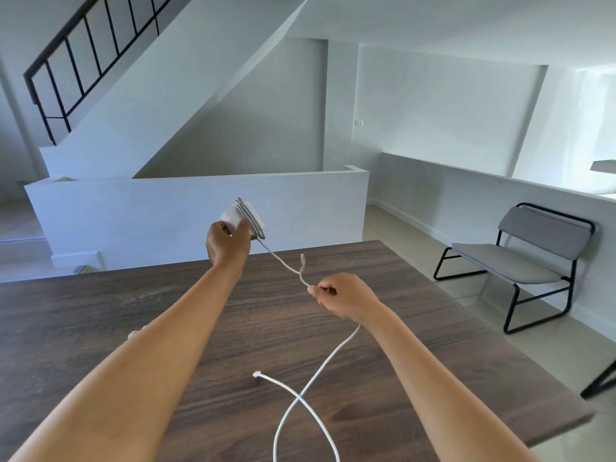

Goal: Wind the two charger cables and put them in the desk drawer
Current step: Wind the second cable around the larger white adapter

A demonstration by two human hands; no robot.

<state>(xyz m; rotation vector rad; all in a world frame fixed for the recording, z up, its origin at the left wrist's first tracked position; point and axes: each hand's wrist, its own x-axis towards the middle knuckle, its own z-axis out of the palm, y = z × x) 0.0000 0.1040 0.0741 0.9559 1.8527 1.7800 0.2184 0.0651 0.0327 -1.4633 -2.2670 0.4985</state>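
The white square charger block (240,217), several cable turns wrapped around it, is gripped in the left hand (226,243) above the far edge of the dark wood-grain desk (100,315). Its white cord (310,385) runs toward four o'clock into the right hand (346,296), pinched between fingertips, then loops across the desktop. A grey padded chair (530,251) stands at three o'clock.

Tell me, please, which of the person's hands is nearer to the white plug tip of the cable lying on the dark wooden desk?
Right. The right hand pinches the white cable above and right of the plug tip; the left hand holds the white charger block farther away.
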